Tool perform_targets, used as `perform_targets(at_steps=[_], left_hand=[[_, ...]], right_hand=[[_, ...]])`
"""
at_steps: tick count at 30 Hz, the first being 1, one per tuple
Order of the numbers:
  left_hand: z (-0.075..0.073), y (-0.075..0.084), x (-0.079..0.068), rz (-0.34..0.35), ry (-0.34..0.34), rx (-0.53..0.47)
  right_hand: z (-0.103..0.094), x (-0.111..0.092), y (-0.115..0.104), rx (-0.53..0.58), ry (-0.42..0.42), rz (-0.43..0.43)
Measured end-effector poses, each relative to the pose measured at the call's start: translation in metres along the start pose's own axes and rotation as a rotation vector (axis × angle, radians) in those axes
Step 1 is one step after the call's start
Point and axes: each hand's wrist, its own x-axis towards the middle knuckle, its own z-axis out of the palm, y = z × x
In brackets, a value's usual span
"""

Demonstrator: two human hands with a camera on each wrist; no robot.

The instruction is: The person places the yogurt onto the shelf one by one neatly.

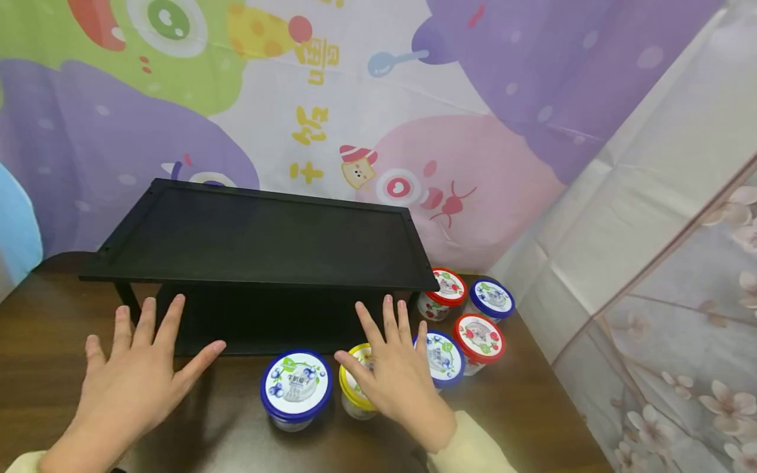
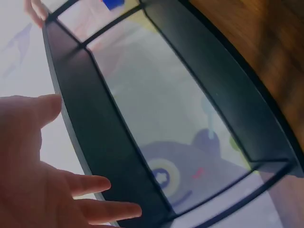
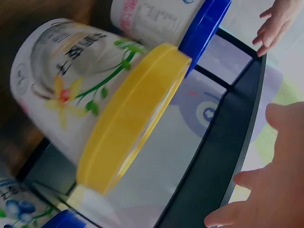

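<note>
A black two-tier rack (image 1: 278, 240) stands on the wooden table. My left hand (image 1: 130, 378) is held with fingers spread before its left front, holding nothing; the left wrist view shows that hand (image 2: 33, 166) beside the rack's upper panel. My right hand (image 1: 402, 378), fingers also spread, hovers over a yellow-lidded tub (image 1: 359, 402) and partly hides it. Between the hands sits a blue-lidded tub (image 1: 297, 387) with blueberries printed on it. Another blue-lidded tub (image 1: 446, 360) is partly behind my right fingers. In the right wrist view the yellow-lidded tub (image 3: 61, 80) looms large.
At the rack's right end stand two red-lidded tubs (image 1: 480, 338) and a further blue-lidded tub (image 1: 492, 299). A cartoon-printed cloth (image 1: 355, 98) hangs behind the rack. A flower-patterned cloth (image 1: 680, 368) borders the table's right side.
</note>
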Motion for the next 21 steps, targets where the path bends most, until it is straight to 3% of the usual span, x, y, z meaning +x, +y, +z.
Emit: perform_targets(at_steps=[5, 11, 15, 21], left_hand=[[-0.002, -0.018, 0.004, -0.034, 0.034, -0.026], [-0.006, -0.039, 0.010, -0.060, 0.193, -0.051], [-0.007, -0.050, 0.014, -0.087, 0.262, -0.084], [-0.002, -0.064, 0.023, -0.143, 0.292, -0.171]], right_hand=[[-0.002, -0.002, 0.010, -0.014, -0.009, 0.022], [-0.004, -0.003, 0.029, 0.028, 0.014, 0.054], [-0.004, -0.006, 0.045, 0.046, 0.064, 0.062], [0.001, -0.010, 0.070, 0.079, 0.157, 0.070]])
